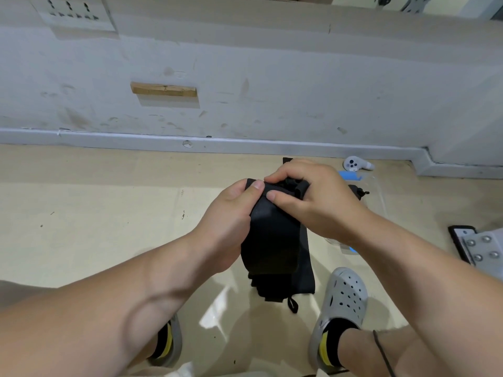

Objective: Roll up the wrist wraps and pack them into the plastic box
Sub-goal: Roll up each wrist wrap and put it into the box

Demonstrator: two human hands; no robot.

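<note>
Wrap (272, 235) is held in mid-air by both hands, centre of view, above the floor (109, 213). Left hand (231, 216) is clenched round the wrap's left edge, thumb laid on the top end. Right hand (318, 197) is curled over the far top end, thumb pressed on the near face beside the left thumb. Top end is bunched under the right fingers; whether it is already rolled cannot be told. Lower end hangs down in loose folds towards the near side.

Flat black fabric (306, 268) is seen behind the wrap, with a cord loop at its near end; whether it is a pouch or another wrap cannot be told. Box (350, 176), clear with blue clips, is set on the floor just right of the hands, mostly hidden by the right forearm. Dark item (358, 190) is seen in it, too small to identify. White controller (356, 164) lies far right by the skirting. Grey clogs (343, 303) are planted near, either side of the hanging wrap. Bolted metal plate (481, 247) is cut off at the right edge.
</note>
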